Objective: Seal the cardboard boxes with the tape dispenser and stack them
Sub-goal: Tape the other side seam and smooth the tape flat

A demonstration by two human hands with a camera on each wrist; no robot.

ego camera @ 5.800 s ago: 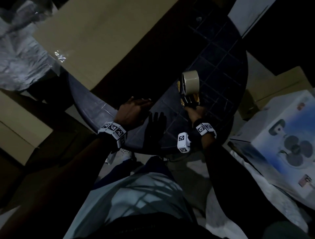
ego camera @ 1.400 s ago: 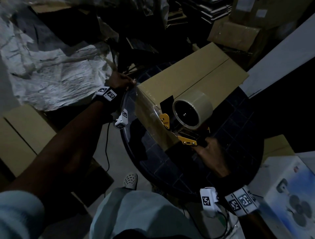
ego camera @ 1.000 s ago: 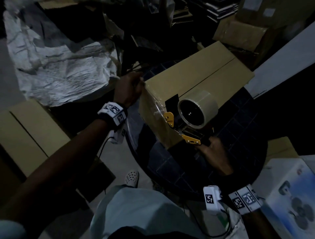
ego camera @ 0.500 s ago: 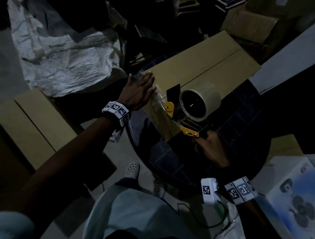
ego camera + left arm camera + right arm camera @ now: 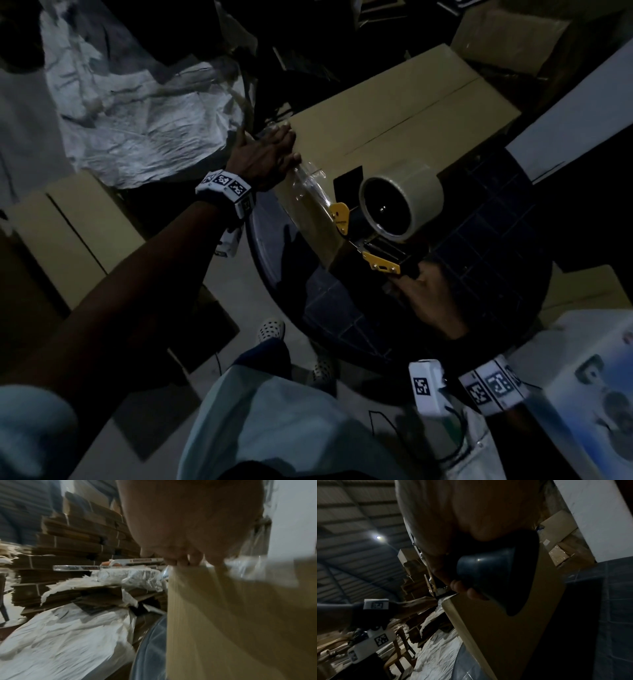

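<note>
The round dark table [image 5: 496,240] carries one cardboard box [image 5: 394,113], lying with its long top toward the far side. The two top flaps are folded shut and meet in a seam that runs along the length of the top. As far as I can see, this seam is bare over most of its length, so I judge the sealing of this box as only just started.

At the near end of the box a strip of clear tape [image 5: 308,185] is stuck on the side wall and goes up toward the top edge. The tape dispenser [image 5: 394,209], with its big roll and yellow metal parts, stands at this same end, touching the box or very close to it.

The left hand [image 5: 263,157] lies flat with straight fingers on the near left corner of the box, pressing the tape end and steadying the box. In the left wrist view the fingertips [image 5: 181,561] reach just over the top edge. The right hand [image 5: 428,301] is closed around the dark handle of the dispenser, below the roll.

What is left, in my judgement: pulling the tape along the whole seam, cutting it, and then stacking. On the floor to the left lies another box [image 5: 68,233], but if it is taped I cannot tell. No finished stack is visible.
</note>
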